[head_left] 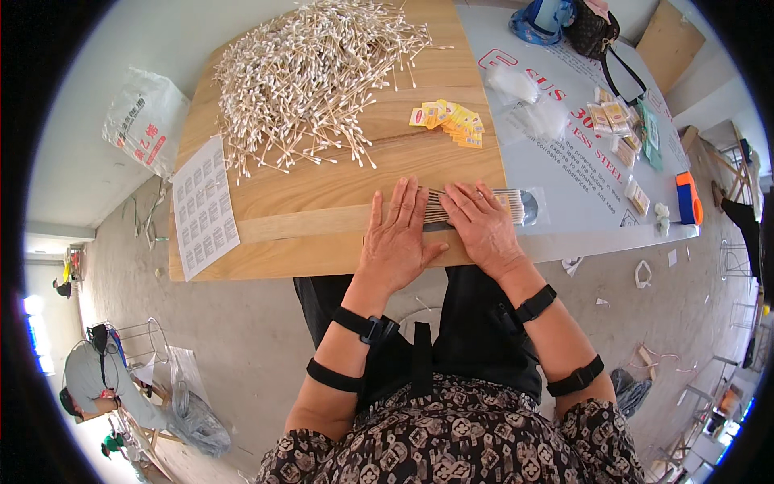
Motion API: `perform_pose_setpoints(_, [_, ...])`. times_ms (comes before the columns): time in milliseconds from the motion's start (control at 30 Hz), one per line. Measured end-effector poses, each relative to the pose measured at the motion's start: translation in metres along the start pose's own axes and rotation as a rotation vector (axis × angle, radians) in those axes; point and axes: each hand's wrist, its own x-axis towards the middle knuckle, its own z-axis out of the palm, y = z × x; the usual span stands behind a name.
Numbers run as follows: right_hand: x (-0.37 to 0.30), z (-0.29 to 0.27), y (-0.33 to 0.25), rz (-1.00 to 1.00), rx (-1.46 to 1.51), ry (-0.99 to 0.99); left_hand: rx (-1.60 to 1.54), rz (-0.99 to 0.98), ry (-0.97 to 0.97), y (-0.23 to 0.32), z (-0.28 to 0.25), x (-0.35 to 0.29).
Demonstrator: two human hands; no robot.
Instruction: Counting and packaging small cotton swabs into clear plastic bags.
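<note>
A row of cotton swabs (435,211) lies side by side near the front edge of the wooden table. Its right end reaches into a small clear plastic bag (542,206). My left hand (399,234) rests flat at the left end of the swabs, fingers stretched out and thumb apart. Over the middle of the row lies my right hand (488,230), palm down with its fingers extended across the sticks. Parts of the swabs under both hands are hidden. A big heap of loose cotton swabs (298,81) covers the far left of the table.
Yellow cards (451,121) lie spread beyond my right hand. A printed label sheet (203,208) overhangs the left table edge. On the grey sheet at right are packed swab bags (617,121), an orange-and-blue tape roll (688,198) and a dark handbag (592,32). Another person (105,375) sits at lower left.
</note>
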Motion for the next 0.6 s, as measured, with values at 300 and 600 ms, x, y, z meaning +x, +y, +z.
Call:
perform_pose_setpoints(300, [0.015, 0.003, 0.002, 0.317, 0.46, 0.138, -0.007, 0.024, 0.018, -0.001, 0.003, 0.001])
perform_pose_setpoints(600, [0.036, 0.002, 0.014, 0.408, 0.484, 0.023, 0.01, 0.03, 0.017, 0.0, 0.003, 0.001])
